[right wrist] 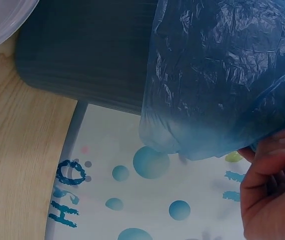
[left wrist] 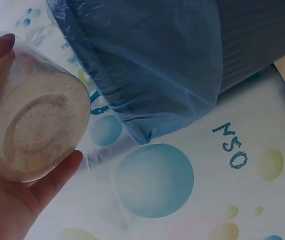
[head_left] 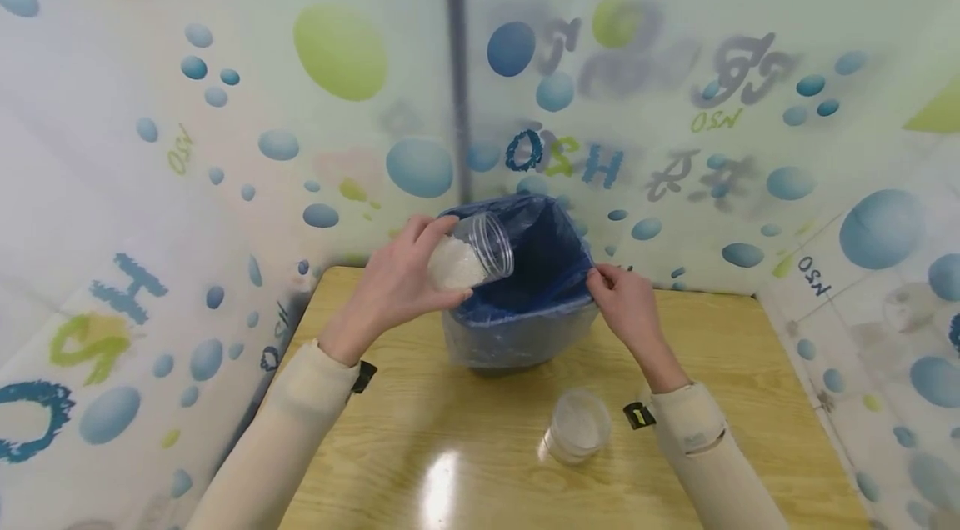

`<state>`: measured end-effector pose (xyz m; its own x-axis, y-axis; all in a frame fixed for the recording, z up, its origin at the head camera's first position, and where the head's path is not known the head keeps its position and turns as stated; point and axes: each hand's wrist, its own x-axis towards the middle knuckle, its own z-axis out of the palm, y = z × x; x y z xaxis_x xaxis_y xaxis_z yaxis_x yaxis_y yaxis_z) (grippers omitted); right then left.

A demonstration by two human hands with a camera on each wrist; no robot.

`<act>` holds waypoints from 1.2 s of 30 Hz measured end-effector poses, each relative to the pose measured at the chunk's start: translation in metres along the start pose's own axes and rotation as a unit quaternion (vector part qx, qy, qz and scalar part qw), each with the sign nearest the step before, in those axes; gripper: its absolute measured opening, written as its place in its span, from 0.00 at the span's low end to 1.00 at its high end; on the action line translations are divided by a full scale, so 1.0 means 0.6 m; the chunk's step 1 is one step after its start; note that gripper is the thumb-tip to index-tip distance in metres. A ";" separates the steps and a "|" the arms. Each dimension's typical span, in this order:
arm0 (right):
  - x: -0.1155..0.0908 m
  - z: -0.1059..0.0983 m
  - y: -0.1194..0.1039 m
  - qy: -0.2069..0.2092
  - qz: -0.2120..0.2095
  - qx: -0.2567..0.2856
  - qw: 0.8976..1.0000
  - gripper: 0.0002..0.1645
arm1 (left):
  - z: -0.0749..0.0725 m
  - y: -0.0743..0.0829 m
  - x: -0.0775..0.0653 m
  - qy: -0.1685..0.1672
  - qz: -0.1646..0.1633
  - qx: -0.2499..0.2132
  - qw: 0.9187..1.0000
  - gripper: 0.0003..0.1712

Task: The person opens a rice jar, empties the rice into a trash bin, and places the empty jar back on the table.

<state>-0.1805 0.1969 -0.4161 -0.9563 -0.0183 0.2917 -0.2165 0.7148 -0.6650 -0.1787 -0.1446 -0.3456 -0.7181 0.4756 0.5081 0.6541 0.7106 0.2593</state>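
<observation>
My left hand (head_left: 397,276) grips a clear jar (head_left: 471,251) partly filled with a white, grainy substance. The jar is tipped on its side, its open mouth facing right over the near left part of a bin (right wrist: 87,55). In the left wrist view the jar's base (left wrist: 40,127) faces the camera, with fingers and thumb round its sides. A blue plastic bag (head_left: 517,334) lines the bin and folds down over its outside. At the bin's right rim my right hand (head_left: 626,301) pinches the bag's edge between thumb and fingers.
A second clear round container (head_left: 577,426) stands on the wooden table (head_left: 390,430) in front of the bin, left of my right wrist. Behind and beside the table hang white sheets (head_left: 337,147) printed with blue and green spots and letters.
</observation>
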 end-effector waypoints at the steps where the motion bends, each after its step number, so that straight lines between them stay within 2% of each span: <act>1: 0.000 0.000 0.000 0.001 -0.004 0.002 1.000 0.18 | 0.000 -0.001 0.002 -0.003 -0.001 0.000 1.000 0.54; 5: -0.001 0.001 0.003 0.000 -0.011 0.008 1.000 0.21 | 0.002 -0.004 0.006 -0.017 -0.008 0.014 1.000 0.54; 11: -0.008 0.003 0.006 -0.008 -0.003 0.008 1.000 0.23 | 0.009 -0.013 0.003 -0.035 0.007 0.046 0.998 0.55; 21: 0.003 -0.001 -0.001 -0.002 -0.007 0.009 1.000 0.23 | 0.011 -0.019 0.016 -0.016 0.045 0.080 0.996 0.55; 27: 0.005 -0.001 -0.003 -0.003 -0.007 0.002 1.000 0.18 | 0.010 -0.017 0.021 -0.008 0.059 0.104 0.993 0.55; 36: 0.004 -0.001 -0.002 0.001 -0.007 -0.006 1.000 0.18 | 0.016 -0.021 0.025 -0.005 0.070 0.108 0.992 0.55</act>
<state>-0.1823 0.1961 -0.4142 -0.9530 -0.0268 0.3017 -0.2270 0.7227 -0.6529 -0.2002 -0.1416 -0.3492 -0.6262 0.5819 0.5189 0.6824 0.7309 0.0038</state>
